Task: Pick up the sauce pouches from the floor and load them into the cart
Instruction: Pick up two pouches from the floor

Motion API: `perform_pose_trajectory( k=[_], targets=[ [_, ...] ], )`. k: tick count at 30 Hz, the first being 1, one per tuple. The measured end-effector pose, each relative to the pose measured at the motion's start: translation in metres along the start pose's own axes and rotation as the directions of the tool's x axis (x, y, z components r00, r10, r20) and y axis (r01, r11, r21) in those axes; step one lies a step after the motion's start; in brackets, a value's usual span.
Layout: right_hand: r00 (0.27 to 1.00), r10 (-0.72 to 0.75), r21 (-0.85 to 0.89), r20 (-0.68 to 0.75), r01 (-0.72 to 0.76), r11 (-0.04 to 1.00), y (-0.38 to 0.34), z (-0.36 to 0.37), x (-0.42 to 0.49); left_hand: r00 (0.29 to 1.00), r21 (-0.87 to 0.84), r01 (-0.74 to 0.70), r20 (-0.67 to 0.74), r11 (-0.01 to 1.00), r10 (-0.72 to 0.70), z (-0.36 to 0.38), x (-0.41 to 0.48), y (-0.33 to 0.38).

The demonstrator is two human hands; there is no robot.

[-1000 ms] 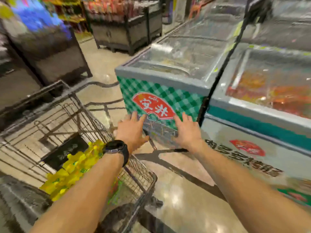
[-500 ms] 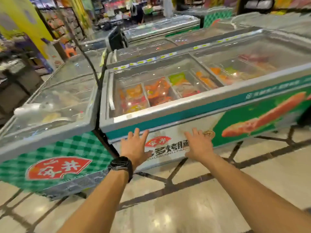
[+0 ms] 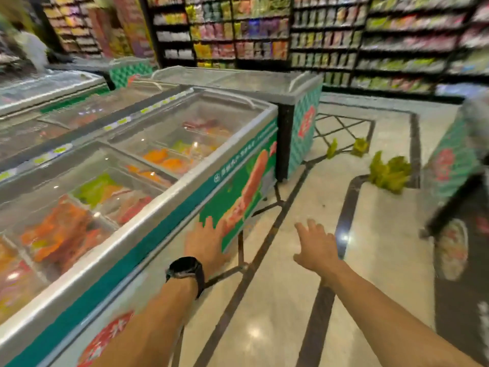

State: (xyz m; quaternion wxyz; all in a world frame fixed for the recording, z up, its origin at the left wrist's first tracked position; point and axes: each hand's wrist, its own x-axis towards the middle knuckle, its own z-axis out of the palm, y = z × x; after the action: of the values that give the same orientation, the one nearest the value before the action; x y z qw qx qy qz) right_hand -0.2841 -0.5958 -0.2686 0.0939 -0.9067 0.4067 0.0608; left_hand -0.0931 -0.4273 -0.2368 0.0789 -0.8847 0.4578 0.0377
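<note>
- The sauce pouches (image 3: 389,172) lie in a yellow-green heap on the floor (image 3: 383,274). They are at about two o'clock from the right hand (image 3: 316,247) and well apart from it. The heap sits just beside the foot of a checkered freezer (image 3: 449,165) at three o'clock.
- A stray pouch (image 3: 332,149) and a second stray pouch (image 3: 360,147) lie farther off, at roughly twelve and one o'clock from that hand.
- The left hand (image 3: 205,242), with a wristwatch (image 3: 185,270) on its wrist, is spread flat and holds nothing. It shows in front of the freezer chest (image 3: 158,200) at nine o'clock — whether it touches the panel I cannot tell.
- The right hand is likewise spread and empty, fingers straight, out over bare floor.
- As a judgement, these look like soft film packs — light singly and floppy. The filling will likely slump to one end when lifted, and the skin is probably slick.
- The best hold seems to be a pinch on a flat sealed edge, or the whole palm cupped under the belly. A hard squeeze could burst a seam.
- A two-handed scoop may take several from the heap, but slippery packs could slide out, so small handfuls seem safer.
- Motion blur hides the pouches' print and exact shape, and the cart does not show here.
</note>
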Motion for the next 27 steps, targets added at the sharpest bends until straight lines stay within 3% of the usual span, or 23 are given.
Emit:
perform_pose_trajectory(
  k=[4,13,21,27],
  targets=[
    [0.985,0.162,0.023,-0.051,-0.161,0.987,0.007,-0.015,0.014,0.990,-0.004,-0.142,-0.024,0.990,0.142,-0.015,0.060,-0.001],
    [0.919,0.378,-0.018,-0.112,-0.382,0.924,0.023,-0.033,0.038,0.930,0.015,-0.362,-0.067,0.932,0.362,-0.023,0.152,0.014],
    [0.876,0.473,-0.025,-0.095,-0.477,0.879,0.080,-0.049,0.101,0.844,0.047,-0.524,-0.105,0.850,0.526,-0.045,0.232,0.091],
    [0.867,0.491,0.016,-0.084,-0.492,0.871,0.155,-0.077,0.189,0.852,0.055,-0.514,-0.079,0.856,0.517,-0.064,0.330,0.153]
  ],
)
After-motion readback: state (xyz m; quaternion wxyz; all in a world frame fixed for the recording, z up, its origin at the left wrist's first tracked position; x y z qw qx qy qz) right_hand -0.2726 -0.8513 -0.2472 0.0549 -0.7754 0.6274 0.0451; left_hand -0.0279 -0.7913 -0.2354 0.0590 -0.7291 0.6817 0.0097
